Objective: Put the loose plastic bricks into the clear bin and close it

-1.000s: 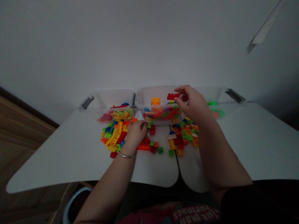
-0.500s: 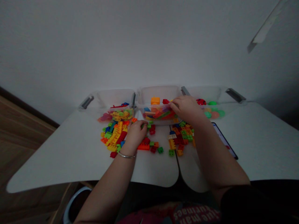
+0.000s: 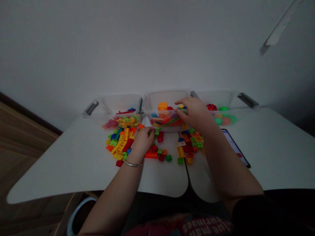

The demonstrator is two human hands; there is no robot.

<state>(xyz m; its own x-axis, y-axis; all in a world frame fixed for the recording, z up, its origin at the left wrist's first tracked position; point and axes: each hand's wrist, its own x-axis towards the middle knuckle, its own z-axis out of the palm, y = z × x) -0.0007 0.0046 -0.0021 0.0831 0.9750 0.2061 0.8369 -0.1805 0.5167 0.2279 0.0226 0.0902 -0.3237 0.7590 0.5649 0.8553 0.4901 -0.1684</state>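
My right hand (image 3: 193,111) is above the front right rim of the middle clear bin (image 3: 168,129). Its thumb and fingers are apart and hold nothing. Below the fingertips, the bin holds a red block (image 3: 170,108), an orange block (image 3: 162,106) and other mixed pieces. My left hand (image 3: 144,139), with a bangle at the wrist, rests in the toy brick pile (image 3: 120,146) on the table. Its fingers curl downward, closed around something I cannot make out. A green brick (image 3: 157,132) lies beside its fingertips.
The left clear bin (image 3: 121,98) holds yellow, red and blue toys. Colourful balls lie in the right clear bin (image 3: 219,98). A second brick cluster (image 3: 189,146) sits by the table seam, and a phone (image 3: 236,147) lies right of my right forearm.
My right hand has let go of a red block, which now lies in the middle bin. Its fingers have spread apart and lifted slightly. The left hand has stayed in place.
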